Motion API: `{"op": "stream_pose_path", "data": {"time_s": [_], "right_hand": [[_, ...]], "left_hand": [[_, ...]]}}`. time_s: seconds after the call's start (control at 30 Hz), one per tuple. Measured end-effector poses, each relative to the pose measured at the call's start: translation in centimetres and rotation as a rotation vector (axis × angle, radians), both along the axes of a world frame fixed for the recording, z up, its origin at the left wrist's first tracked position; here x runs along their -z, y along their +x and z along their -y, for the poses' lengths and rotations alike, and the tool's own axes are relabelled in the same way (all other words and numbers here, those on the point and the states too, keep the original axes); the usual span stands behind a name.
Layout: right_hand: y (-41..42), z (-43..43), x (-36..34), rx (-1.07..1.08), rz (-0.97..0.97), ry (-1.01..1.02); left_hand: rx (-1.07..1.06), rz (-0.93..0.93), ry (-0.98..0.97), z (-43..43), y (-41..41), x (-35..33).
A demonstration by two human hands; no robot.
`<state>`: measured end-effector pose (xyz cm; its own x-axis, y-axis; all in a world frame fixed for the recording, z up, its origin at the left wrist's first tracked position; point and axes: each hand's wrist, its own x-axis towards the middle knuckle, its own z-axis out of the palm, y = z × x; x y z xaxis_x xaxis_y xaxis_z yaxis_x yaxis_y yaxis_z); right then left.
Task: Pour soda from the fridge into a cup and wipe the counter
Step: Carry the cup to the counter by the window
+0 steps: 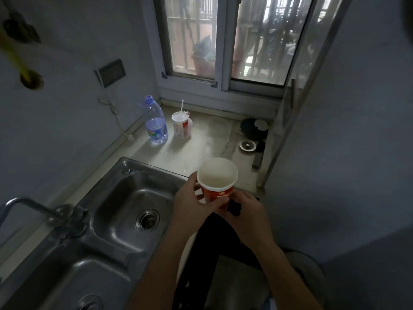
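2 hands grip red paper cup (217, 182) over counter (201, 144) edge: left hand (192, 198), right hand (245, 211). Sink (125, 198) beside.

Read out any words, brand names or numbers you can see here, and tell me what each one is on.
No text here is legible.
red paper cup, held by the left hand and the right hand: white print, too blurred to read.
water bottle: colourful label, too small to read.
lidded cup with a straw: red print, too blurred to read.
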<state>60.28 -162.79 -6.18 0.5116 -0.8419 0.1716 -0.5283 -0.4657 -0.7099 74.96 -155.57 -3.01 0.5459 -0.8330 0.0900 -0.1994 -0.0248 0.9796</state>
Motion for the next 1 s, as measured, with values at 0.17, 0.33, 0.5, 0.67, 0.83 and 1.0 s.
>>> {"op": "stream_pose_path", "data": {"time_s": [0.17, 0.33, 0.5, 0.67, 0.83, 1.0], "right_hand": [[3.6, 3.5, 0.3, -0.016, 0.004, 0.043], [7.3, 7.5, 2.1, -0.024, -0.021, 0.048], [11.2, 13.3, 4.5, -0.060, -0.059, 0.052], [15.5, 20.2, 6.7, -0.088, -0.110, 0.046], [19.8, 25.7, 10.4, -0.118, -0.146, 0.028], [23.7, 29.7, 14.3, -0.149, -0.225, 0.063]], "left_hand": [[-0.019, -0.023, 0.007, 3.4, 3.3, 0.7], [-0.050, -0.020, 0.043, 7.2, 6.5, 1.7], [-0.062, 0.025, 0.074, 12.5, 10.3, 3.6], [-0.138, 0.050, 0.077, 18.5, 13.9, 6.4], [-0.192, 0.030, 0.074, 23.3, 17.4, 10.7], [-0.228, 0.031, 0.105, 26.3, 20.4, 14.8]]}}
